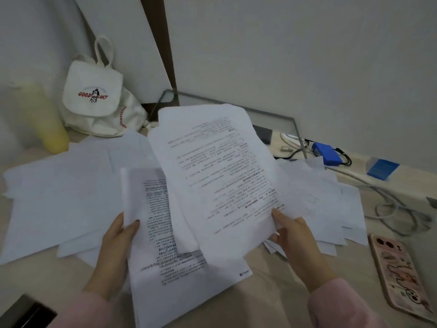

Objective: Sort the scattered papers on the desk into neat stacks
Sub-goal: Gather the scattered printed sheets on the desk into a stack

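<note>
My right hand grips the lower right edge of a bundle of printed sheets, lifted and tilted over the desk. My left hand holds the left edge of another printed sheet that lies lower, partly under the raised bundle. More white papers lie scattered flat at the left and at the right on the beige desk. Both sleeves are pink.
A phone in a pink patterned case lies at the right edge. Behind the papers stand a white drawstring bag, a yellow bottle, a blue box with cables, a blue-and-white pack and a glass pane.
</note>
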Motion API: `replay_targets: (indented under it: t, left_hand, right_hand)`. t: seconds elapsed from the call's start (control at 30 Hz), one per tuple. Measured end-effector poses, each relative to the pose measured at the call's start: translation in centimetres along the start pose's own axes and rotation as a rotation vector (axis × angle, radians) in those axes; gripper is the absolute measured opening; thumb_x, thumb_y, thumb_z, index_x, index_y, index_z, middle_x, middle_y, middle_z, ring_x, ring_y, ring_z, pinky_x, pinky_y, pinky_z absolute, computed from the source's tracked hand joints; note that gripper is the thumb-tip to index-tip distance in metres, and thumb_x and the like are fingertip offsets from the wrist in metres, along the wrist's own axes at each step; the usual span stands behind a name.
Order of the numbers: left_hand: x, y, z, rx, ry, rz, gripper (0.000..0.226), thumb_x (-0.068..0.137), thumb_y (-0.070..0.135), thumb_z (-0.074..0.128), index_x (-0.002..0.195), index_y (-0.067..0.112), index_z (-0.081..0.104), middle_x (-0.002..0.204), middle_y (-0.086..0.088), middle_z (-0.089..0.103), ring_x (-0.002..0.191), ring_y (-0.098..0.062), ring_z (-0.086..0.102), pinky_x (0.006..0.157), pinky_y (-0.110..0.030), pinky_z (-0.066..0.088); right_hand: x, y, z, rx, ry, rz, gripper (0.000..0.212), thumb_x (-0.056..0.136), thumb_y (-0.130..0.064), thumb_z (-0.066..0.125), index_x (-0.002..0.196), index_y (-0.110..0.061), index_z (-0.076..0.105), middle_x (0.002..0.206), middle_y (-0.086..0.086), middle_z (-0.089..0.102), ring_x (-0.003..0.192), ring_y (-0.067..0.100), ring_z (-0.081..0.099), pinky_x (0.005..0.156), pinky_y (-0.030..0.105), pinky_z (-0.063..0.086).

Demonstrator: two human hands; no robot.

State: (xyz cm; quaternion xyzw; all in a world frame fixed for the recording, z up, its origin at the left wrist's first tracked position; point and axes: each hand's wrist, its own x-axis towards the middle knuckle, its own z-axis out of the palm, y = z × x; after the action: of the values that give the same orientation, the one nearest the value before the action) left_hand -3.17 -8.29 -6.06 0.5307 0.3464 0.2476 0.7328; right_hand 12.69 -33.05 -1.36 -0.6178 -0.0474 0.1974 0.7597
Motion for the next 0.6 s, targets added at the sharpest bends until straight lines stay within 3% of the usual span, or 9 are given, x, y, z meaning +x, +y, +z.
replay_targets:
  t: [0.1,0.13,0.2,0.3,0.33,0.37,0.43,0.53,0.6]
  left_hand:
    - [-1.2,-0.2,-0.4,-0.027,0.015,0.004,0.025,0.093,0.012,0.052,0.111,0.022,0.066,0.108,-0.006,0.072,0.102,-0.031,0.066,0.092,-0.051,0.049]
    - [-1.4,-0.4,-0.6,-0.039,0.023,-0.002,0.025,0.093,0.012,0.052,0.111,0.023,0.066,0.109,-0.005,0.072,0.103,-0.030,0.066,0.093,-0.050,0.049]
    - [-1.6,-0.8,-1.0,-0.039,0.021,-0.016,0.025,0.092,0.013,0.054,0.112,0.024,0.065,0.111,-0.004,0.071,0.104,-0.027,0.065,0.094,-0.048,0.049]
    - [-1.7,-1.5,-1.6,0.016,-0.020,-0.029,0.027,0.089,0.013,0.060,0.114,0.023,0.063,0.113,-0.002,0.070,0.103,-0.022,0.066,0.091,-0.043,0.051]
    - [-1.7,-1.7,-1.7,0.048,-0.050,-0.033,0.033,0.086,0.012,0.063,0.117,0.022,0.061,0.114,-0.001,0.070,0.103,-0.020,0.066,0.090,-0.041,0.051]
    - [-1.6,-1.9,-1.7,0.087,-0.074,-0.039,0.040,0.083,0.010,0.066,0.121,0.022,0.058,0.115,-0.001,0.069,0.103,-0.019,0.066,0.089,-0.040,0.052]
    - [-1.3,-2.1,-1.7,0.176,-0.097,-0.045,0.051,0.081,0.002,0.065,0.127,0.021,0.053,0.120,-0.002,0.065,0.106,-0.020,0.063,0.091,-0.040,0.050]
    - [-0.9,-2.3,-1.8,0.241,-0.097,-0.045,0.055,0.082,-0.004,0.059,0.130,0.021,0.049,0.122,0.000,0.063,0.109,-0.020,0.061,0.096,-0.042,0.048]
    - [-0.9,-2.4,-2.0,0.239,-0.109,-0.048,0.054,0.084,-0.003,0.059,0.131,0.021,0.049,0.121,0.001,0.063,0.110,-0.020,0.061,0.097,-0.042,0.048]
  right_hand:
    - [-0.8,1.8,0.5,-0.152,-0.017,0.086,0.031,0.092,-0.006,0.048,0.063,-0.011,0.057,0.048,-0.005,0.060,0.049,0.013,0.057,0.045,0.019,0.051]
    - [-1.2,2.3,0.9,-0.200,-0.027,0.127,0.030,0.094,-0.006,0.046,0.068,-0.010,0.060,0.055,-0.002,0.063,0.051,0.013,0.059,0.045,0.020,0.051]
    - [-1.7,3.9,1.2,-0.221,-0.044,0.182,0.020,0.097,-0.014,0.042,0.101,-0.008,0.060,0.089,0.007,0.068,0.072,0.018,0.064,0.048,0.021,0.054]
    - [-2.3,6.0,2.0,-0.367,0.022,0.165,0.045,0.092,-0.043,0.044,0.125,-0.013,0.051,0.121,0.005,0.060,0.100,0.021,0.060,0.083,0.033,0.054]
    - [-2.5,6.0,2.3,-0.460,0.063,0.115,0.042,0.093,-0.043,0.042,0.119,-0.012,0.053,0.117,0.004,0.060,0.098,0.020,0.059,0.087,0.029,0.051]
    - [-2.6,5.9,2.3,-0.555,0.118,0.062,0.035,0.096,-0.038,0.039,0.104,-0.008,0.054,0.102,0.005,0.061,0.087,0.020,0.057,0.079,0.022,0.048]
    - [-2.6,5.2,2.3,-0.680,0.216,-0.010,0.033,0.098,-0.033,0.035,0.077,-0.010,0.044,0.077,0.003,0.050,0.077,0.023,0.051,0.070,0.026,0.045]
    - [-2.8,4.1,1.1,-0.569,0.389,-0.036,0.027,0.100,-0.031,0.032,0.092,-0.013,0.051,0.093,0.007,0.053,0.092,0.021,0.049,0.084,0.034,0.040]
    - [-3.1,3.7,0.1,-0.342,0.497,0.006,0.028,0.097,-0.028,0.033,0.088,-0.014,0.056,0.099,0.016,0.060,0.087,0.025,0.053,0.075,0.036,0.045]
